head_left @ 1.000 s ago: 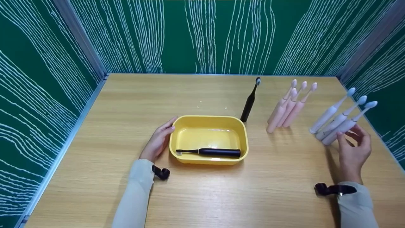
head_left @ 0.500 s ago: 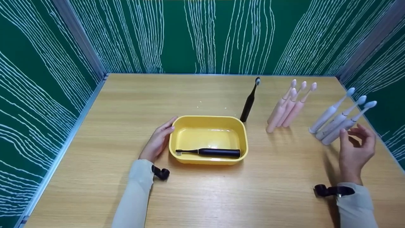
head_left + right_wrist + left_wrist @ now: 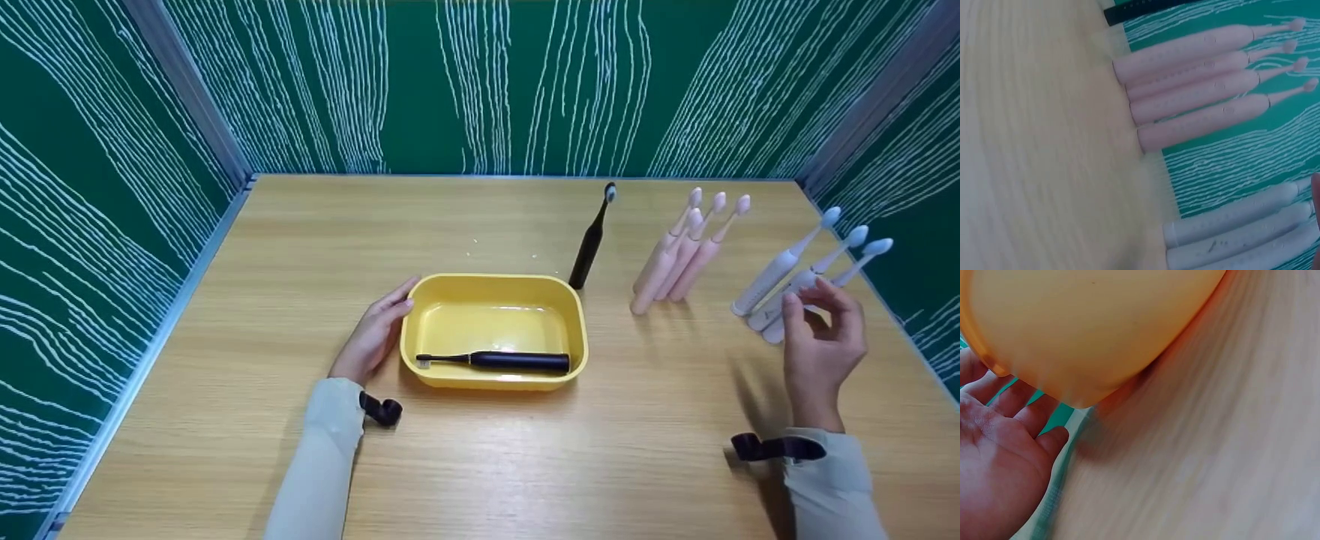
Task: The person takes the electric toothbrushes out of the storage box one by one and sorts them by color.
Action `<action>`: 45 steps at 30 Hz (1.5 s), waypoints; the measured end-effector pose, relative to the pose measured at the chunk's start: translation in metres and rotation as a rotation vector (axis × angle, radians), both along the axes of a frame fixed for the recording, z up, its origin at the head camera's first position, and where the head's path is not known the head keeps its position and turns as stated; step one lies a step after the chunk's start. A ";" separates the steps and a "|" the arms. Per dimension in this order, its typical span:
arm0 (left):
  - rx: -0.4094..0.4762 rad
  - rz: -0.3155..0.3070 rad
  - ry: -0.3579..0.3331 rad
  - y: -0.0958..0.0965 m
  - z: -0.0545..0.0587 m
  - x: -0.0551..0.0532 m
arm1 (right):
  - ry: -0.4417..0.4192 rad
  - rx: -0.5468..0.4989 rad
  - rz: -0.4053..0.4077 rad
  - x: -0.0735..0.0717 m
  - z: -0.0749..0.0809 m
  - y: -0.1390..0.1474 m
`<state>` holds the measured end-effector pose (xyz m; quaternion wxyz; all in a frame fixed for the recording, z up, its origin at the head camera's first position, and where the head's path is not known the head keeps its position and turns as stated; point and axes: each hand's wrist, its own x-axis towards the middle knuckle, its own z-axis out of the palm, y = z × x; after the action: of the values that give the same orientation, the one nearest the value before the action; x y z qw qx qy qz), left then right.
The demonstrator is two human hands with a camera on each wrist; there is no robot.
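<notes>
At the left end of a yellow plastic tub (image 3: 487,381) is my left hand (image 3: 369,334), its fingers touching the outer wall; the palm stays apart in the left wrist view. A black electric toothbrush (image 3: 519,361) lies in the tub. My right hand (image 3: 825,337) holds nothing, thumb and fingers loosely bent with a gap between them. It is in front of three white electric toothbrushes (image 3: 769,286) standing in a row, and partly hides the nearest handle. Only a sliver of a finger (image 3: 1316,197) shows in the right wrist view; whether it touches a brush, I cannot tell.
Several pink electric toothbrushes (image 3: 684,264) stand between the tub and the white ones. Another black electric toothbrush (image 3: 590,244) stands upright behind the tub's right corner. The wooden table (image 3: 570,465) is bounded by green walls with white lines (image 3: 420,90).
My right hand was at the nearest white toothbrush, drew back slightly to the right with fingers spreading, then moved left in front of the row. The left hand and tub stay put.
</notes>
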<state>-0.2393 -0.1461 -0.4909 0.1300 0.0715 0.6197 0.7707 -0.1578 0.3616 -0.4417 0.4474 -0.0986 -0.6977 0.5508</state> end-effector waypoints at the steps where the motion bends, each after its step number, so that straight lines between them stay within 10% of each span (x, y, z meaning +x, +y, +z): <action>1: 0.001 0.003 -0.007 0.000 0.000 0.000 | 0.008 0.024 0.014 0.000 0.001 -0.003; 16: 0.010 0.007 -0.026 0.001 0.002 0.000 | 0.183 0.164 0.390 -0.017 -0.004 -0.040; 45: -0.011 0.004 -0.016 0.001 0.005 0.001 | -0.078 0.434 0.813 -0.039 0.025 -0.107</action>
<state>-0.2387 -0.1453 -0.4862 0.1339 0.0633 0.6232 0.7679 -0.1968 0.2549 -0.4168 0.1786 0.2581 -0.7952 0.5187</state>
